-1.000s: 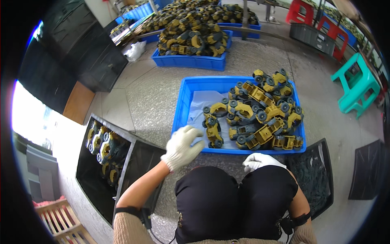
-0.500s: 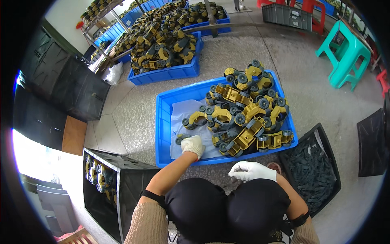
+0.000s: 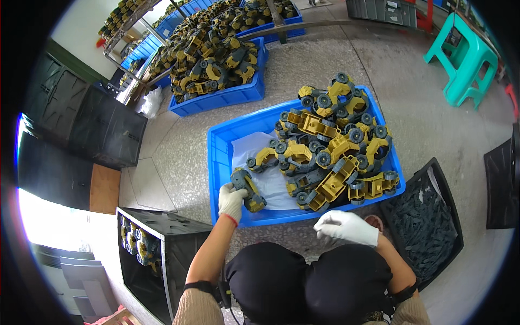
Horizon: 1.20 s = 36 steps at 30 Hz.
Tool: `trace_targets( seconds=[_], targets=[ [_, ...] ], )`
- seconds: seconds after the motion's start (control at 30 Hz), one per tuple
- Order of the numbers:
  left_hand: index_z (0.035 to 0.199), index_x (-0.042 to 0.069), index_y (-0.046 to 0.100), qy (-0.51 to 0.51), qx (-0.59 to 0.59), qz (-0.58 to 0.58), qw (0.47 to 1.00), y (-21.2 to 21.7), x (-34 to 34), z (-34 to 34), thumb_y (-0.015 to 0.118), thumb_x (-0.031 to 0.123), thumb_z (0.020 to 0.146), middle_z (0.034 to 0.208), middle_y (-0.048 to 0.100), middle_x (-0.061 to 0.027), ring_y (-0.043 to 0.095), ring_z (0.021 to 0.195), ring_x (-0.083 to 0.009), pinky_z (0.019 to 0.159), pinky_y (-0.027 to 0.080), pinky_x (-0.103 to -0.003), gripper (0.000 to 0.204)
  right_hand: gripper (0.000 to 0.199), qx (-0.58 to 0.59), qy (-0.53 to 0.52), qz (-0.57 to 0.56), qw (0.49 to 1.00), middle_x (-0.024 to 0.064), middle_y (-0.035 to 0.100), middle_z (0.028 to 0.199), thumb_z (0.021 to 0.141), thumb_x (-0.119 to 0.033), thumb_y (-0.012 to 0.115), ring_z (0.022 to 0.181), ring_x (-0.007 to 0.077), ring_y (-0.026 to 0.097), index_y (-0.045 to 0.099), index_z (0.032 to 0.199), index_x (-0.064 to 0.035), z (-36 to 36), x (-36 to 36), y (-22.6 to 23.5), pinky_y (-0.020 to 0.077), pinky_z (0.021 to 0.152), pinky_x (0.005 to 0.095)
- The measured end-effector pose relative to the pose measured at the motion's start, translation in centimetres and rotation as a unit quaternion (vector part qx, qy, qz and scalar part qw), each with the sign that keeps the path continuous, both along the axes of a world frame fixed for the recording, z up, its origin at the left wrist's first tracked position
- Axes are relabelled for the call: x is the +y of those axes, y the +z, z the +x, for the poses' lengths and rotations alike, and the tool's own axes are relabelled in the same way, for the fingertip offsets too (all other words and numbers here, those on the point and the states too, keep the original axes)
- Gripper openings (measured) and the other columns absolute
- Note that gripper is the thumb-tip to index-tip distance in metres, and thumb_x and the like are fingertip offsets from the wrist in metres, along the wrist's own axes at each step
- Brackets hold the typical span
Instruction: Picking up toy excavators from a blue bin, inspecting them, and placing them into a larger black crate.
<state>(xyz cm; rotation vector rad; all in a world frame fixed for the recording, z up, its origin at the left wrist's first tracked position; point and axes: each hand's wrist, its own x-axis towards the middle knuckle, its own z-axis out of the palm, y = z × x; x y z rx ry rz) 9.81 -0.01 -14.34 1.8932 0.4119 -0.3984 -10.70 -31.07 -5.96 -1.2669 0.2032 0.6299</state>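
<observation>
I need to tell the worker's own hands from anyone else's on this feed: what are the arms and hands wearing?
Both hands wear white knit gloves; the left hand glove has a red-edged cuff, the right hand glove is plain white as far as shows. The forearms are bare down to pushed-up tan ribbed sleeves with dark bands near the elbows. No cables are clearly visible.

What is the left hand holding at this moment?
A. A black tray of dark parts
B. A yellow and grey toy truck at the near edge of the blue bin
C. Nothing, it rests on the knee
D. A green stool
B: the left hand grips a toy truck over the near-left corner of the blue bin, while the right hand is outside the bin, above the knees.
</observation>
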Motion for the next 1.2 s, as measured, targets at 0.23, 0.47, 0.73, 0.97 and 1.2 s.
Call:
trace_targets(
  seconds=[0.23, 0.47, 0.73, 0.97, 1.2],
  targets=[
    [0.108, 0.0, 0.065, 0.021, 0.129, -0.356, 0.925, 5.9, -0.7, -2.7, 0.06, 0.006, 0.087, 0.093, 0.066, -0.012, 0.063, 0.078, -0.0273, 0.079, 0.053, -0.04, 0.023, 0.016, 0.027, -0.301, -0.096, 0.948, 0.0042, 0.067, 0.092, 0.098, -0.015, 0.065, 0.075, 0.0107, 0.063, 0.063, 0.107, -0.0011, -5.7, -5.7, -2.3, 0.0524, 0.069, 0.026],
    [0.11, 0.002, 0.062, -0.184, 0.123, -0.393, 0.892, 10.4, -1.5, -5.9, 0.07, 0.016, 0.092, 0.102, 0.068, -0.0093, 0.068, 0.095, -0.0259, 0.086, 0.055, -0.045, 0.025, 0.022, -0.011, -0.533, -0.526, 0.663, 0.0117, 0.072, 0.096, 0.091, -0.014, 0.069, 0.091, 0.0224, 0.07, 0.071, 0.111, -0.0048, -15.4, -19.8, -10.2, 0.055, 0.084, 0.0339],
    [0.119, 0.0, 0.06, -0.286, 0.012, -0.347, 0.893, 14.3, -9.2, -6.8, 0.063, 0.007, 0.091, 0.112, 0.069, -0.0117, 0.067, 0.1, -0.0241, 0.093, 0.052, -0.04, 0.029, 0.026, 0.03, -0.287, -0.68, 0.674, 0.0171, 0.074, 0.104, 0.086, -0.021, 0.065, 0.098, 0.0354, 0.07, 0.076, 0.106, -0.0102, -19.2, -25.4, -14.2, 0.0552, 0.089, 0.0415],
    [0.121, -0.002, 0.06, -0.355, 0.034, -0.26, 0.897, 19.6, -14.1, -9.3, 0.067, 0.003, 0.085, 0.106, 0.07, -0.0068, 0.065, 0.093, -0.0135, 0.088, 0.051, -0.03, 0.036, 0.032, 0.208, -0.238, -0.681, 0.661, 0.0125, 0.073, 0.114, 0.082, -0.038, 0.073, 0.104, 0.0322, 0.071, 0.078, 0.106, -0.0182, -12.4, -25.3, -16.9, 0.0566, 0.09, 0.0424],
    [0.114, 0.0, 0.064, -0.369, 0.052, -0.214, 0.903, 20.1, -14.8, -9.5, 0.069, 0.005, 0.085, 0.1, 0.069, -0.0027, 0.061, 0.089, -0.0098, 0.084, 0.048, -0.027, 0.03, 0.021, 0.222, -0.338, -0.625, 0.668, 0.0107, 0.076, 0.102, 0.079, -0.034, 0.072, 0.098, 0.032, 0.073, 0.081, 0.094, -0.0217, -12.0, -23.9, -18.0, 0.0567, 0.087, 0.042]
  ],
)
